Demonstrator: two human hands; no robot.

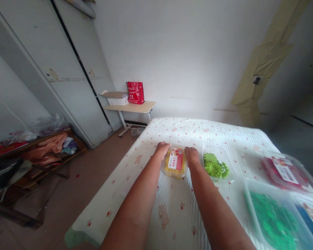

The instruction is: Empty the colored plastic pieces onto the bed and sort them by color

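Observation:
A clear plastic box (pixel 175 163) with yellow pieces inside and a red and white label on its lid rests on the bed, arms stretched out towards it. My left hand (pixel 162 149) grips its far left corner, fingers curled over the edge. On the opposite side my right hand (pixel 192 154) is closed at the far right corner; its fingertips are partly hidden. Just right of that hand lies an open clear tray (pixel 226 152) with light green gear-shaped pieces (pixel 214 167) in it.
At the right of the bed (pixel 169 222) stand a tub of green pieces (pixel 275 218) and a lidded box of dark pink pieces (pixel 289 172). Beyond the bed, a small table (pixel 135 107) bears a red bag (pixel 135 92) and a white box (pixel 118 100). Cabinets (pixel 67 66) line the left.

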